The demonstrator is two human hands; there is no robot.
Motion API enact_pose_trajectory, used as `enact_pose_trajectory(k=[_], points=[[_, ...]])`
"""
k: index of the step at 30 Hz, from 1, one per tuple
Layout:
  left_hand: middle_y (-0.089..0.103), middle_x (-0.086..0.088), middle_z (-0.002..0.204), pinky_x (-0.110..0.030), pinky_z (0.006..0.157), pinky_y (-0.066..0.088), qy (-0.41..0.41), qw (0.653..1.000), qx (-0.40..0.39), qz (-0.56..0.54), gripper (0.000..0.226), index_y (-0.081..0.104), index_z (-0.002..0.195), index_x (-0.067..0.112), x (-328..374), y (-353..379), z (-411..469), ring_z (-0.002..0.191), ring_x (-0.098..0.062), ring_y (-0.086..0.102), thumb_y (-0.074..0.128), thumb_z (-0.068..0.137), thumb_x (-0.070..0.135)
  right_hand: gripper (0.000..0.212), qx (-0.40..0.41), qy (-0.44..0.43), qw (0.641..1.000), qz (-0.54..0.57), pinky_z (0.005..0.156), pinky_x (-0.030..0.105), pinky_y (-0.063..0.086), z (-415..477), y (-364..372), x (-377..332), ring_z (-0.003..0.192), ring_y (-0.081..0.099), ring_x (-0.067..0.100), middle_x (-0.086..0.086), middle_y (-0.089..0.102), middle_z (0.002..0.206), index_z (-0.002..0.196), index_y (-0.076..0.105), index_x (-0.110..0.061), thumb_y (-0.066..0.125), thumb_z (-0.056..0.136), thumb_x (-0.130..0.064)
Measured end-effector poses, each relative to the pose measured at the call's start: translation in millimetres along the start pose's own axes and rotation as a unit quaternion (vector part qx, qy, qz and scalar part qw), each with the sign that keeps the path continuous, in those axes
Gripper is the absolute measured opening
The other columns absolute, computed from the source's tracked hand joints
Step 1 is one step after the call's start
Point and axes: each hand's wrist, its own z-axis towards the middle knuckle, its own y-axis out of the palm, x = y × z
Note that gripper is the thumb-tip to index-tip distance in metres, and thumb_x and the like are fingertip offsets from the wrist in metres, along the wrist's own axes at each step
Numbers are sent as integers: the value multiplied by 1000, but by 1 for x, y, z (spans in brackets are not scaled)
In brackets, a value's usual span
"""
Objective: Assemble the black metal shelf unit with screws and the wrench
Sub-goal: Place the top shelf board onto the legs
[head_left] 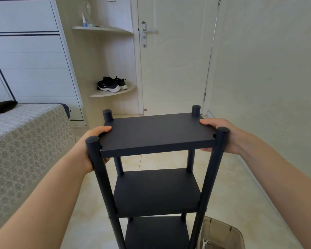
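The black metal shelf unit point(156, 133) stands upright in front of me, with three flat shelves between round black posts. My left hand point(90, 141) grips the left edge of the top shelf, thumb on top and fingers underneath, behind the near left post. My right hand point(221, 133) grips the right edge the same way, behind the near right post. Small screw heads show at the joints of the middle shelf point(157, 191). A small white tool lies in the bin point(223, 234) at the lower right; I cannot tell whether it is the wrench.
A bed with a patterned grey cover point(25, 141) fills the left. A closed white door point(176, 56) stands straight ahead, with corner shelves holding black sneakers point(111, 83) to its left. The wall runs along the right. The floor is cream tile.
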Motion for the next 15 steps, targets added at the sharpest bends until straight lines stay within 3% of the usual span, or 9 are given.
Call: enact_pose_trajectory(k=[4,15], points=[[62,-1,66,-17,40,43,0,1000,0,0,24,58,91,13,-2,-1,0,52,-14,57,68,91,36,23,10,-9,1000,-10,60,34,53,0,2,1,76,66,23,7,66,91,105,60,-12,61,93,-32],[60,-2,67,-20,47,42,2,1000,2,0,24,59,90,13,-3,-4,5,50,-14,55,68,90,35,18,13,-8,1000,14,60,34,52,6,5,3,73,65,22,6,66,85,98,60,-13,60,94,-30]])
